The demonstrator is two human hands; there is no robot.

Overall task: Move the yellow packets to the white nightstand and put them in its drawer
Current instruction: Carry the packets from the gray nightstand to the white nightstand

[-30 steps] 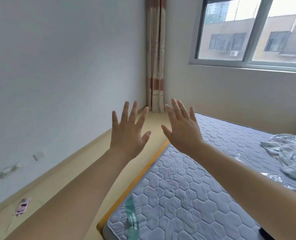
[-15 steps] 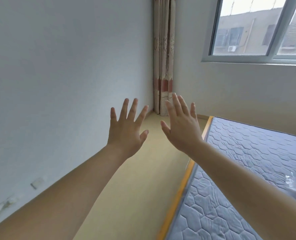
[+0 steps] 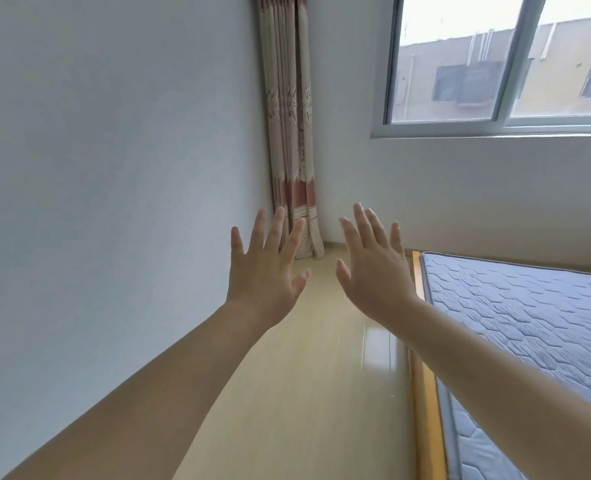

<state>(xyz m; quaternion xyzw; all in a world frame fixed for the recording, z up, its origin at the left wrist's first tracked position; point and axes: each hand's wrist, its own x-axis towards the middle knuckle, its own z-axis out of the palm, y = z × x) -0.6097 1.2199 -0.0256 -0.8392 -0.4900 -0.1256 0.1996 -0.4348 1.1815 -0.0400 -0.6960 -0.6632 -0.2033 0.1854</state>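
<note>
My left hand and my right hand are both stretched out in front of me at mid-frame, backs toward the camera, fingers spread wide and holding nothing. They hover over the floor strip between the wall and the bed. No yellow packets and no white nightstand appear in this view.
A blue-grey quilted mattress on a yellow-edged frame fills the lower right. A pale wall runs along the left. A patterned curtain hangs in the far corner, beside a window. Glossy beige floor runs between wall and bed.
The view has swung to the left, so the bed has slid toward the right edge and more floor shows. Both hands stay raised and spread, holding nothing.
</note>
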